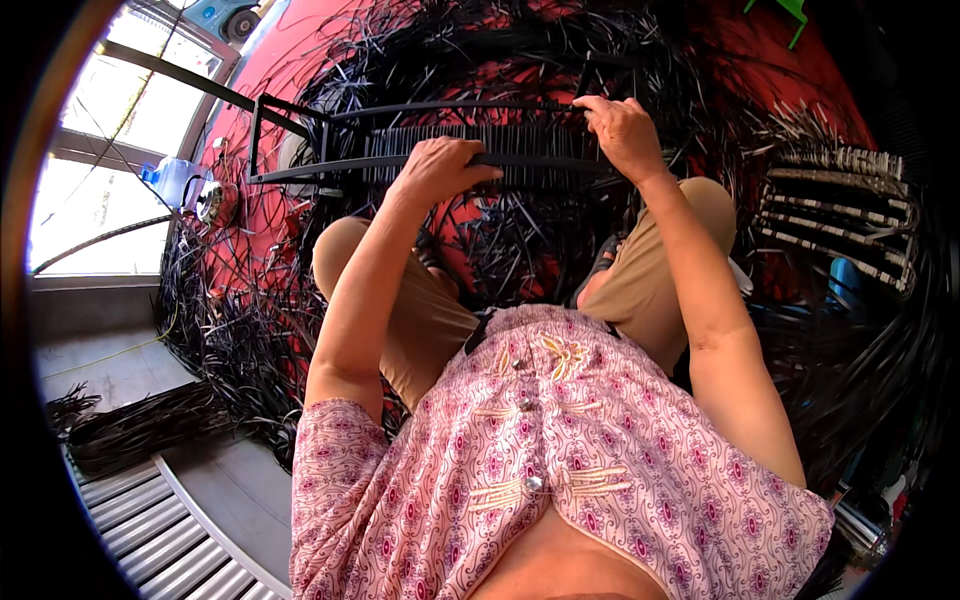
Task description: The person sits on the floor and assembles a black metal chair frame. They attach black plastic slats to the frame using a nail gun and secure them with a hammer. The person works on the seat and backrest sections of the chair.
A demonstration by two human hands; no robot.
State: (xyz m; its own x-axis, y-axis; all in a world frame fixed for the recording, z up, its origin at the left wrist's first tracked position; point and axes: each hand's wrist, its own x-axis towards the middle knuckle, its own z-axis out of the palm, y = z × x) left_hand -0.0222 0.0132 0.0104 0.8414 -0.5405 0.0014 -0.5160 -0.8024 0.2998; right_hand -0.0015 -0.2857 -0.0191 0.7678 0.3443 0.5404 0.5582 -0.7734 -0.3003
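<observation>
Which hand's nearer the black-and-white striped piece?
Right. The right hand is up-left of the striped piece in view; the left hand is farther left, on the black frame.

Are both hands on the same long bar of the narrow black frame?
No, the left hand touches the near bar, the right hand the far one.

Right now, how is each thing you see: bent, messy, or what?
Left hand: curled over near bar, grip unclear
Right hand: bent at far bar, grip unclear
Black frame: under both hands
Black strips: loose, tangled
Strip bundle: gathered, lower left
Banded frame: not held
Knees: bent, apart
</observation>
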